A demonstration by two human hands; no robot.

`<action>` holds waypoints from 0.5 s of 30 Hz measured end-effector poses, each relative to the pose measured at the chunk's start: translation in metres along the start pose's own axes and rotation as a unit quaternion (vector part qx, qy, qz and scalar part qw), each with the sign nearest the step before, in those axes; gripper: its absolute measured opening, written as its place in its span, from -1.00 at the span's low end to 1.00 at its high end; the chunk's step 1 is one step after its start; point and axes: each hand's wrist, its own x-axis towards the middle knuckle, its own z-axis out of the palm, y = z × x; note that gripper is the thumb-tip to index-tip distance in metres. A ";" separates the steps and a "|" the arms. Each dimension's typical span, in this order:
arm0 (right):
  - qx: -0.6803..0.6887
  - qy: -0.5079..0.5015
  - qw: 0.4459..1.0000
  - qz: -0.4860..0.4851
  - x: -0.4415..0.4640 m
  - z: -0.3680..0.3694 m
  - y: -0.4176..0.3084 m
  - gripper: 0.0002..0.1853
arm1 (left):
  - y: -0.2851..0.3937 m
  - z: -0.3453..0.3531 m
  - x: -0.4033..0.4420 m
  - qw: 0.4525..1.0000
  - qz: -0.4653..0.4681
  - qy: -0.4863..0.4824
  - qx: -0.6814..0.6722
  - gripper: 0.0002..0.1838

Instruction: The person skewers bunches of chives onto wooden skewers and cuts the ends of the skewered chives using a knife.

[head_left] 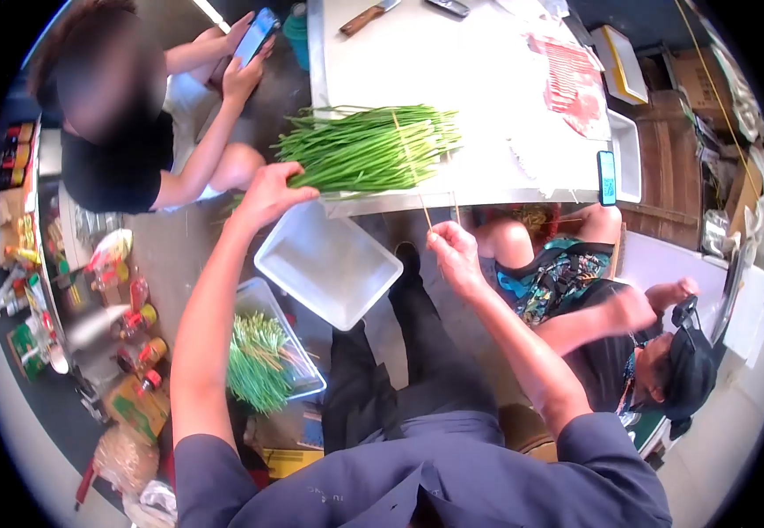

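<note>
A wide bunch of long green stalks (364,150) lies across the near edge of the white table (487,167). My left hand (278,192) is at the bunch's left end, thumb and fingers apart, touching the stalks. Below the bunch's right end, my right hand (455,251) pinches a thin wooden skewer (427,214) that points up toward the stalks. Another thin stick lies across the top of the bunch. An empty white plastic tub (329,264) sits below the table edge, between my forearms.
A basket (311,374) with more green stalks stands lower left. One person (118,167) at the left holds a phone; another (593,326) sits at the right. On the table are a knife (366,19), skewered red meat (566,84) and a phone (607,178).
</note>
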 end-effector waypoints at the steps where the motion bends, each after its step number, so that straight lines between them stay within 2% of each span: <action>1: 0.012 0.019 1.000 -0.008 0.011 -0.005 0.006 -0.88 | 0.006 0.003 0.021 1.000 0.010 0.000 0.005 -0.51; 2: 0.022 0.037 0.999 -0.016 0.022 -0.009 0.012 -0.88 | 0.011 0.007 0.041 1.000 0.019 0.001 0.009 -0.50; 3: 0.027 0.042 0.999 -0.016 0.032 -0.013 0.018 -0.88 | 0.021 0.010 0.056 0.994 0.045 0.029 0.091 -0.53; 4: 0.008 0.067 0.998 -0.018 0.041 -0.016 0.024 -0.88 | 0.029 0.014 0.068 0.996 0.024 0.015 0.089 -0.55; 6: -0.010 0.094 0.995 -0.020 0.060 -0.021 0.037 -0.88 | 0.034 0.026 0.088 0.988 0.058 0.032 0.139 -0.60; 8: -0.058 0.143 0.985 -0.072 0.077 -0.026 0.051 -0.89 | 0.024 0.039 0.108 0.981 0.077 0.038 0.173 -0.63; 12: -0.066 0.142 0.988 0.004 0.093 -0.035 0.051 -0.80 | 0.006 0.060 0.118 0.950 0.143 0.084 0.265 -0.69; 13: -0.074 0.143 0.987 0.003 0.095 -0.036 0.054 -0.80 | 0.009 0.061 0.117 0.950 0.142 0.081 0.266 -0.69; 15: -0.080 0.146 0.986 0.001 0.099 -0.039 0.057 -0.80 | 0.017 0.063 0.114 0.940 0.111 0.058 0.317 -0.55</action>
